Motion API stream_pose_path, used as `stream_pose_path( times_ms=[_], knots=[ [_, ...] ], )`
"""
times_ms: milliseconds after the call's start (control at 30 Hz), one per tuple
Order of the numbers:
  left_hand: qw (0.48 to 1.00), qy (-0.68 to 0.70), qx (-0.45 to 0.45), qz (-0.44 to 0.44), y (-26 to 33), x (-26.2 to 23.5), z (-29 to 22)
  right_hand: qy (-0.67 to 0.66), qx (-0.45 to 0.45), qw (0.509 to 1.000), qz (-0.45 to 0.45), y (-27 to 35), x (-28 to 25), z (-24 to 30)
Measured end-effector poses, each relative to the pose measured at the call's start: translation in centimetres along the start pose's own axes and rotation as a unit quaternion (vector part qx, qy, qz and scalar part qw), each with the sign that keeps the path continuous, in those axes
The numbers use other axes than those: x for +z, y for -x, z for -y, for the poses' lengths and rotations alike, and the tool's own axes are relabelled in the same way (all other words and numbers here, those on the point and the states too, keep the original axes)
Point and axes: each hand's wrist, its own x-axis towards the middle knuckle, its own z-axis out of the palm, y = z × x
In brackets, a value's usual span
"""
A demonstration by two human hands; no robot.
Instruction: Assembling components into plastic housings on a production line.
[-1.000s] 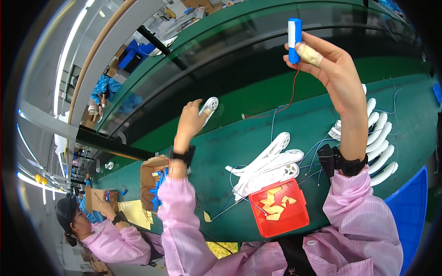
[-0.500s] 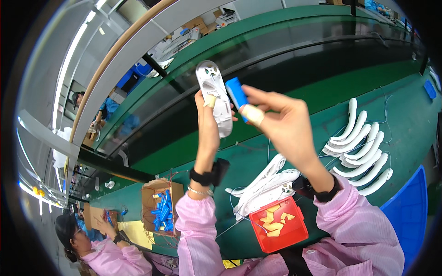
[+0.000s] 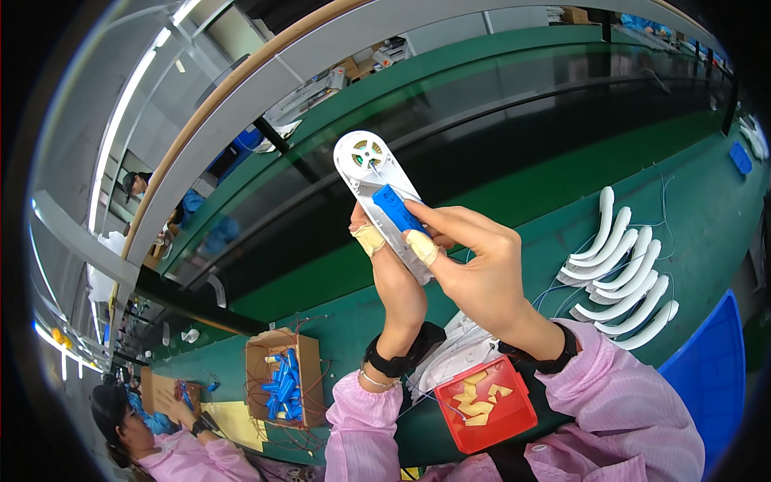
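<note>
A white plastic housing [image 3: 357,153], long with a rounded end and a spoked motor set in it, is gripped by my left hand [image 3: 393,277] along its lower left side. Its open inside faces me. In my right hand [image 3: 478,261], a blue-wrapped battery pack [image 3: 393,207] is pinched between thumb and fingers. The pack lies slanted over the hollow of the housing; whether it is fully seated I cannot tell. Both thumbs wear pale yellow finger wraps. The lower end of the housing is partly hidden behind my right hand.
A red tray [image 3: 526,414] holds yellow pieces below my hands, beside more white housings [image 3: 458,345]. Curved white parts [image 3: 634,273] lie with wires at right. A cardboard box [image 3: 313,361] holds blue packs. A blue bin [image 3: 711,361] stands lower right; a co-worker [image 3: 173,446] sits lower left.
The blue battery pack has moved from beside the housing to over its hollow. My left hand has turned the housing so its inside faces me more, and both hands are now together.
</note>
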Motion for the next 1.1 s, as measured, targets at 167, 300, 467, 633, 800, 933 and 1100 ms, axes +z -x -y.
stream_pose_path(
  times_ms=[167,300,467,633,800,933,1100],
  knots=[
    [0.999,0.027,0.017,-0.007,0.9,0.8,-0.1,0.038,-0.044,0.998,-0.006,0.4,0.5,-0.3],
    [0.999,-0.022,0.035,-0.010,1.0,0.3,0.4,0.171,-0.141,0.974,0.053,0.6,0.3,0.3],
    [0.999,-0.036,0.008,-0.015,-0.7,-0.8,0.9,0.167,-0.070,0.973,0.147,0.3,-1.0,0.6],
    [0.945,0.191,-0.238,-0.119,-10.8,-9.1,8.4,0.055,-0.018,0.996,0.062,-2.2,-5.1,1.6],
    [0.884,0.267,-0.168,-0.346,-16.6,-21.1,17.8,-0.001,0.023,1.000,-0.015,-3.9,-7.8,1.5],
    [0.936,0.097,-0.318,-0.117,-11.2,-19.3,17.7,0.001,0.011,1.000,-0.004,-3.8,-7.5,0.4],
    [0.920,-0.106,-0.296,0.234,-3.4,-13.8,1.7,0.088,0.000,0.996,0.013,-3.9,-8.9,0.2]
  ],
)
